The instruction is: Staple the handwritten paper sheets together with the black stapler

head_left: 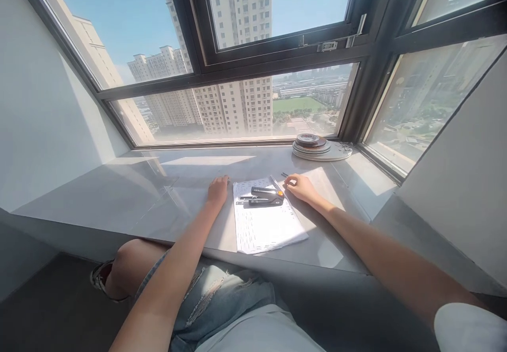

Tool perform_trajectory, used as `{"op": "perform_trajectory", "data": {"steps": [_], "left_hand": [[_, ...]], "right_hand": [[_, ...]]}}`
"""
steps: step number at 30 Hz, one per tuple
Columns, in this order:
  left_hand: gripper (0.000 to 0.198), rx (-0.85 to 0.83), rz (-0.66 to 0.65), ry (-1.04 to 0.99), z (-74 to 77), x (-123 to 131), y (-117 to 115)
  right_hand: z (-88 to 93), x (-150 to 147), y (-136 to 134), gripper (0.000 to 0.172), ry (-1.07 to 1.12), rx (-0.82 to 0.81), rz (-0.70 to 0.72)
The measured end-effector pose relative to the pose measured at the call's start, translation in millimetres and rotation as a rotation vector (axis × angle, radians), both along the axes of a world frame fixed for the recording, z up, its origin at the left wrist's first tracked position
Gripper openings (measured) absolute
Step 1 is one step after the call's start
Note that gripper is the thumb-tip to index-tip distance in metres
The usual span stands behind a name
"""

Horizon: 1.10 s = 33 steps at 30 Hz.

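Observation:
My left hand (218,189) rests palm down on the ledge, left of the papers. Its fingers are loosely bent, with the tips partly hidden, and nothing shows in them. To the right of the papers, my right hand (301,187) lies with thumb and fingers curled together. A thin dark pen (284,174) juts out past those fingers; the rest of it is hidden. Between the hands is a stack of white printed sheets (269,231). On its upper part lies a black stapler (267,195) with an orange patch, along with thin pen-like items (247,198).
The pale tiled ledge (190,212) runs under a large dark-framed window (285,69). Stacked plates (311,148) stand in its far right corner. White walls (51,88) close both sides. My knees are under the ledge's front edge.

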<state>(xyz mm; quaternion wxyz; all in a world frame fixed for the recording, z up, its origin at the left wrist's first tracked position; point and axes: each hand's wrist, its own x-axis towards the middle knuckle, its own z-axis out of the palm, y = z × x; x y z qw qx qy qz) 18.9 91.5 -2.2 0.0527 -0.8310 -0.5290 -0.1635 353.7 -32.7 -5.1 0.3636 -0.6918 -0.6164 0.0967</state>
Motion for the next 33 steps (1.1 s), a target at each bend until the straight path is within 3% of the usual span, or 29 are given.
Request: {"op": "perform_trajectory", "data": {"steps": [4,13,23,28,33], "left_hand": [[0.047,-0.009,0.055,-0.019,-1.9,-8,-6],[0.034,0.025,0.032,-0.163,-3.1,-12,-10],[0.023,-0.046,-0.340,-0.437,0.7,-16,-14],[0.033,-0.025,-0.406,-0.540,4.4,-16,-16],[0.042,-0.086,-0.381,-0.699,10.0,-7,-29]], "right_hand": [[2.8,-1,-2,0.026,0.003,-0.011,0.011],[3.4,-2,-3,0.024,-0.025,0.000,0.025],[7.2,-3,-6,0.018,0.029,0.005,0.028],[9.5,-5,-7,0.022,0.023,-0.008,0.021],[9.7,-5,-7,0.024,0.028,-0.012,0.005]]}}
